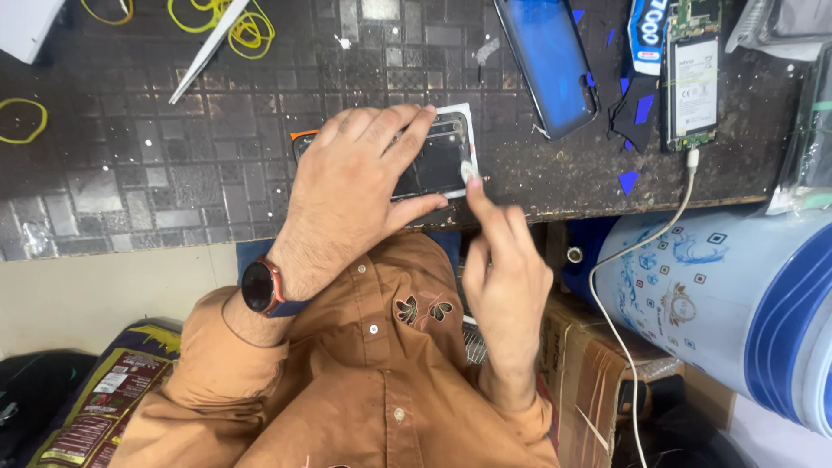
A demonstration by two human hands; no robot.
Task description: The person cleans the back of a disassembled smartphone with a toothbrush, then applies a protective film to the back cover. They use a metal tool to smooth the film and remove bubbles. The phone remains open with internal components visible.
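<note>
Left hand [360,186] lies flat, fingers spread, pressing a dark phone [433,165] onto the tiled worktop [130,173] at frame centre. Right hand [503,269], at 4 o'clock from the phone, pinches a small white tab [469,172] at its edge. Blue back cover [546,61] sits at 1 o'clock, tweezers [208,48] at 10 o'clock.

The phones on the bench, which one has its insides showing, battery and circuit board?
The opened phone at the far right of the bench, with a white cable plugged in. The phone under the left hand is covered, and the blue back cover is only a shell.
</note>
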